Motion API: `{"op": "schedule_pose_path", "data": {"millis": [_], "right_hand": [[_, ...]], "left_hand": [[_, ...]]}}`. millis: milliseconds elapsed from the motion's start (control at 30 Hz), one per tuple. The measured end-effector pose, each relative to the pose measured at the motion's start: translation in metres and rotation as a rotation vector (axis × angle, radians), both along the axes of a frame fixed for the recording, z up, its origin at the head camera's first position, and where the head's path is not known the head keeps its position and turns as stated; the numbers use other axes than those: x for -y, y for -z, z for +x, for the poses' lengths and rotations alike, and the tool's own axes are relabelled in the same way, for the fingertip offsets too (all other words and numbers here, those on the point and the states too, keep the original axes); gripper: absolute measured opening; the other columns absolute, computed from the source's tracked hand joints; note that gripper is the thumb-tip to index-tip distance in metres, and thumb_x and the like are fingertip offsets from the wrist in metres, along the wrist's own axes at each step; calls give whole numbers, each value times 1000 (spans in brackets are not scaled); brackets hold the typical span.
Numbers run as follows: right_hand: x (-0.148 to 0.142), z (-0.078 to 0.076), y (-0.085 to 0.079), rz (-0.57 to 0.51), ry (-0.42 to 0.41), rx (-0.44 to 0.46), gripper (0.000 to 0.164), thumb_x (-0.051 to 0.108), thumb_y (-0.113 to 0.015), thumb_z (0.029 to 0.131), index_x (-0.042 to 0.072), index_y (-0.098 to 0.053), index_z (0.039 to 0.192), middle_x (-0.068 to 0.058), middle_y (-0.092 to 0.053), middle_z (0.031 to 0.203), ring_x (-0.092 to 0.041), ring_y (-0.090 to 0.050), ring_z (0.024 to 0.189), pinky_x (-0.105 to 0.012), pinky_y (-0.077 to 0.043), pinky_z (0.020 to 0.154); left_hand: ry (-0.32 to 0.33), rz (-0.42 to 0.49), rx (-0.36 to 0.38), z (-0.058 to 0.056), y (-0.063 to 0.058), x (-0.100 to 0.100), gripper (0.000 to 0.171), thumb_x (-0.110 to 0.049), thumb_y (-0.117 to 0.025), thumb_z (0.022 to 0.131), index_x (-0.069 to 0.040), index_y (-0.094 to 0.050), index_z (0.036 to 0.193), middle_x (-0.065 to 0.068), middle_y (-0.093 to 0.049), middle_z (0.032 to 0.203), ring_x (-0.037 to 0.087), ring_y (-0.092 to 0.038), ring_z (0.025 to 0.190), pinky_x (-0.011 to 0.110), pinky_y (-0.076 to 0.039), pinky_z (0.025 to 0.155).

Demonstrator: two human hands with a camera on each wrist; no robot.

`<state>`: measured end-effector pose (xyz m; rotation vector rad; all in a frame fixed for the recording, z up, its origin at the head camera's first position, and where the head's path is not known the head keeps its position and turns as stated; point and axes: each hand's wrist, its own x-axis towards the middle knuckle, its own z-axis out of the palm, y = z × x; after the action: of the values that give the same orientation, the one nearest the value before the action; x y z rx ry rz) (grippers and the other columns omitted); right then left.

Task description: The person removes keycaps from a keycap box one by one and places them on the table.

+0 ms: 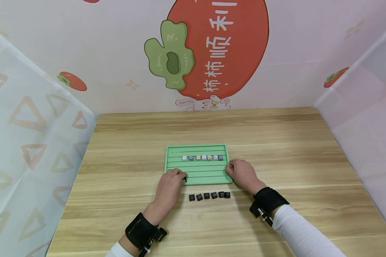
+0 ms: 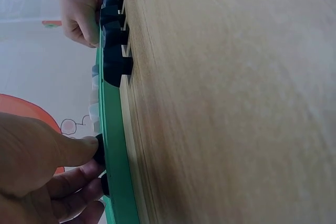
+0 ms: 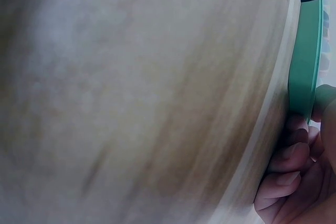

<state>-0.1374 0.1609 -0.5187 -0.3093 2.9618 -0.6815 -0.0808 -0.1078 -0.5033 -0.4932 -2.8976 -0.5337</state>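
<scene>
A green grooved board (image 1: 199, 173) lies on the table with several white, grey and tan keycaps (image 1: 204, 157) lined up across its upper part. My left hand (image 1: 169, 187) is over the board's near left corner. Between its thumb and fingers it pinches a black keycap (image 2: 100, 149); a second dark piece (image 2: 105, 184) shows by the other fingertips. At the board's right edge, my right hand (image 1: 243, 174) grips the near corner, thumb on the top side and the other fingers curled beside it. Several black keycaps (image 1: 207, 195) stand in a loose row just in front of the board.
The wooden table (image 1: 115, 153) runs back to a printed wall sheet (image 1: 122, 53) with a large red fruit drawing. White curtains hang on both sides. Each wrist wears a black strap (image 1: 140, 231) with a small camera.
</scene>
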Motion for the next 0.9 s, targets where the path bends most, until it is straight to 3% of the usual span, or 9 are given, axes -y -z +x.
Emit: {"op": "schedule_pose_path", "data": {"millis": [900], "right_hand": [[1, 1, -1, -3, 4, -1, 35, 18, -52, 86, 13, -37, 55, 4, -28, 51, -13, -31, 46, -28, -24, 47]], "left_hand": [[40, 62, 35, 4, -8, -1, 20, -9, -71, 79, -11, -73, 99, 1, -67, 94, 17, -58, 86, 33, -47, 77]]}}
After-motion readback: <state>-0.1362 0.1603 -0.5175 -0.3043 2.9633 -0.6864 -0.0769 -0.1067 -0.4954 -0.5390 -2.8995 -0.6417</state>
